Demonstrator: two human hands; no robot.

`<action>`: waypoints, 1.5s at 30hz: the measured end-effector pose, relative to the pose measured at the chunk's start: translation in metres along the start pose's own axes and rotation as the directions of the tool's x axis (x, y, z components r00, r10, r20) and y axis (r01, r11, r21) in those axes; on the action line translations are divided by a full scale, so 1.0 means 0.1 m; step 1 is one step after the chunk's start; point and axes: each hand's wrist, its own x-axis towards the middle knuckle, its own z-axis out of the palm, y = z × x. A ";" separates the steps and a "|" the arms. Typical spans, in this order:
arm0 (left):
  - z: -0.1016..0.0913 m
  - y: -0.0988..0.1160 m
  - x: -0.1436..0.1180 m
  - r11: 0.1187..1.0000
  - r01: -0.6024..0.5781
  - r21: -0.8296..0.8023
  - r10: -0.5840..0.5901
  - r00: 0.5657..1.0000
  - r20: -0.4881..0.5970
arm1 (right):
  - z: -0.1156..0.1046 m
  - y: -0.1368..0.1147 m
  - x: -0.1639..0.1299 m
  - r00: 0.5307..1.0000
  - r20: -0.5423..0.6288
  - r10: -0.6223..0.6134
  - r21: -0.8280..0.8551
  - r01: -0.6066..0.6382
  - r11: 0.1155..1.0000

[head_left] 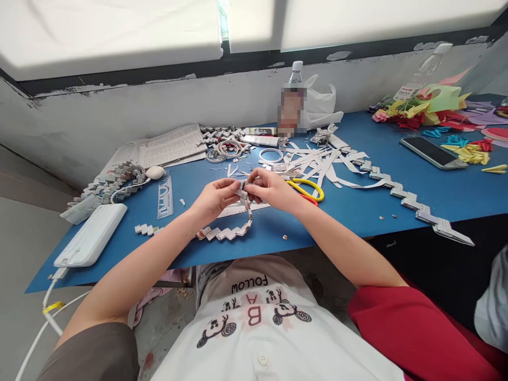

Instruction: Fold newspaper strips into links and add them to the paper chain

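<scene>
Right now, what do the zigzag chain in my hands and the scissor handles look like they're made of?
The zigzag chain, held by the left hand and right hand, looks like folded newsprint: matte grey with tiny print. The scissor handles look like glossy yellow plastic, probably moulded.

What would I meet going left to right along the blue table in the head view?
White power bank → clear ruler → left hand → right hand, both pinching the folded paper chain → yellow-handled scissors → phone.
</scene>
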 end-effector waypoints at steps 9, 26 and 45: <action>-0.01 -0.02 0.03 0.997 0.066 -0.031 -0.065 0.998 0.012 | -0.09 -0.08 -0.03 0.999 0.034 -0.003 -0.134 0.008 0.991; 0.02 -0.05 -0.02 0.986 -0.043 0.161 0.056 0.996 -0.076 | -0.04 -0.05 -0.02 0.990 -0.070 -0.119 -0.379 0.084 0.921; 0.03 -0.01 -0.05 0.982 -0.114 0.150 0.127 0.988 -0.083 | 0.04 0.00 0.01 0.996 -0.078 -0.052 -0.005 0.051 0.999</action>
